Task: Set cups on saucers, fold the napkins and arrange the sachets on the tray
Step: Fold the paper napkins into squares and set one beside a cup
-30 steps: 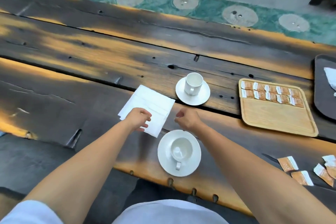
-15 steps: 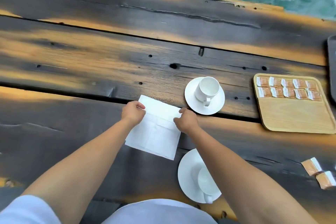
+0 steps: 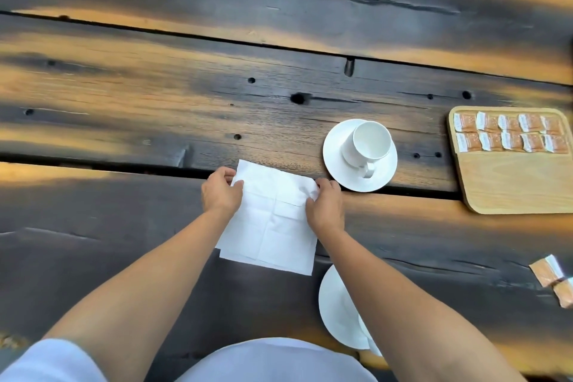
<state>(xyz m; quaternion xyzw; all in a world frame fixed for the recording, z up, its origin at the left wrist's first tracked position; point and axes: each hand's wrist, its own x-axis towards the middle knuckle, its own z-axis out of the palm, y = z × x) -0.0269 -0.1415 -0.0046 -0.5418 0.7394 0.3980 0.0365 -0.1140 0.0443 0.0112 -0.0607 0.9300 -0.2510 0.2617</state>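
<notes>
A white paper napkin (image 3: 273, 220) lies flat on the dark wooden table. My left hand (image 3: 220, 192) pinches its far left corner and my right hand (image 3: 325, 206) pinches its far right corner. Just right of the napkin a white cup (image 3: 367, 144) stands on a white saucer (image 3: 347, 178). A second saucer (image 3: 336, 310) with a cup sits near the front edge, mostly hidden by my right forearm. At the right, a wooden tray (image 3: 514, 183) holds two rows of orange sachets (image 3: 508, 132) along its far side.
Two loose orange sachets (image 3: 552, 276) lie on the table at the right edge, in front of the tray. Cracks and gaps run between the table's planks. A green patterned floor shows beyond the table's far right corner.
Both hands moved from the napkin's near side to its far corners and took hold of them. The camera tilted down and closer, so the near cup slid under my right arm.
</notes>
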